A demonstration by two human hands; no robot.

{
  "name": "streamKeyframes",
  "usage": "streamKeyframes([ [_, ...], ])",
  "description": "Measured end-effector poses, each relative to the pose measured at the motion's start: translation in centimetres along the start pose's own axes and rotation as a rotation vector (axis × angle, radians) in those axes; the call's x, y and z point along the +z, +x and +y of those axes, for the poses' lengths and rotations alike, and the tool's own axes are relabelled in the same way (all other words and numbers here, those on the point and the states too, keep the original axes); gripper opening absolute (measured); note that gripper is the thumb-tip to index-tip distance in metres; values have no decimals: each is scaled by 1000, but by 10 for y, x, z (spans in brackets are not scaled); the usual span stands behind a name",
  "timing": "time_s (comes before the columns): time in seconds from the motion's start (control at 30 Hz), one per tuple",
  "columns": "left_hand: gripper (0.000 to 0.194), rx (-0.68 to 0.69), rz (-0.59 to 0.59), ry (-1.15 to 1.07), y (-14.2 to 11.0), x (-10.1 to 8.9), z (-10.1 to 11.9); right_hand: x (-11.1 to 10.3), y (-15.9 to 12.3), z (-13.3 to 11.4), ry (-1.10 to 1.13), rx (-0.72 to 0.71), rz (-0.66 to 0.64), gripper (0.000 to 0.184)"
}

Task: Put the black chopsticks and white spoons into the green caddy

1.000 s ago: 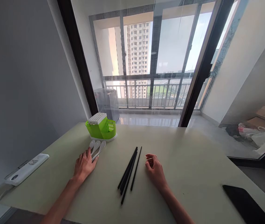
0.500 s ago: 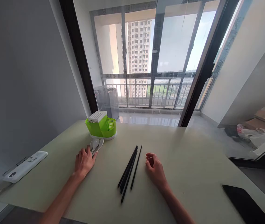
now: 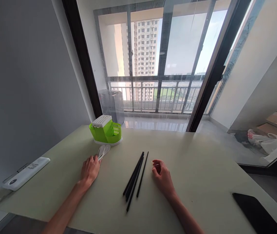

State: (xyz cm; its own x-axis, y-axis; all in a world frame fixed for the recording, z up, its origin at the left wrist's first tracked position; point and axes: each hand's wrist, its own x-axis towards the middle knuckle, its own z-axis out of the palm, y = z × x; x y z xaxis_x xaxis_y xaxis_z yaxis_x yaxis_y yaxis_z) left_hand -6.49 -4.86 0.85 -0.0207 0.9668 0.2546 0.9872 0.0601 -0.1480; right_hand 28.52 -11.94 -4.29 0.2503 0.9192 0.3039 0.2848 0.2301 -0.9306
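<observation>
My left hand (image 3: pixel 90 169) is closed around the handles of white spoons (image 3: pixel 103 151). Their bowls stick out past my fingertips, side by side, toward the green holder (image 3: pixel 106 131); the handles are mostly hidden under my fingers. Several black chopsticks (image 3: pixel 133 180) lie in a loose bundle at the table's middle, with a single chopstick (image 3: pixel 142 175) slightly apart on the right. Just right of them, my right hand (image 3: pixel 162 175) rests on the tabletop, fingers loosely curled with a gap to the thumb and nothing visible in it.
The green holder has a white slotted top and base and stands at the back left of the pale table (image 3: pixel 189 156). A white power strip (image 3: pixel 27 174) lies at the left edge, a black flat object (image 3: pixel 256 211) at the right. Beyond the table is a glass door.
My left hand has shifted slightly to the right with the spoons, and their bowls now lie closer together. My right hand and the chopsticks have stayed put.
</observation>
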Motion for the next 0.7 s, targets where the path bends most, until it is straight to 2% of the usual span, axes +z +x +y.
streamKeyframes([
  [0.2,41,30,-15,-141,-9,-5,8,0,0,-1,8,3,-5,26],
  [0.33,43,78,-32,-272,-20,-13,29,0,0,-1,26,14,-15,26],
  [0.43,44,147,-56,-529,-32,-28,57,-1,-1,-5,58,22,-34,27],
  [0.53,47,249,-141,-852,-46,-51,92,-3,2,-10,106,26,-81,36],
  [0.63,47,353,-268,-1016,-59,-69,128,-7,6,-13,273,57,-141,52],
  [0.7,48,409,-335,-1069,-66,-73,150,-10,8,-13,426,111,-169,60],
])
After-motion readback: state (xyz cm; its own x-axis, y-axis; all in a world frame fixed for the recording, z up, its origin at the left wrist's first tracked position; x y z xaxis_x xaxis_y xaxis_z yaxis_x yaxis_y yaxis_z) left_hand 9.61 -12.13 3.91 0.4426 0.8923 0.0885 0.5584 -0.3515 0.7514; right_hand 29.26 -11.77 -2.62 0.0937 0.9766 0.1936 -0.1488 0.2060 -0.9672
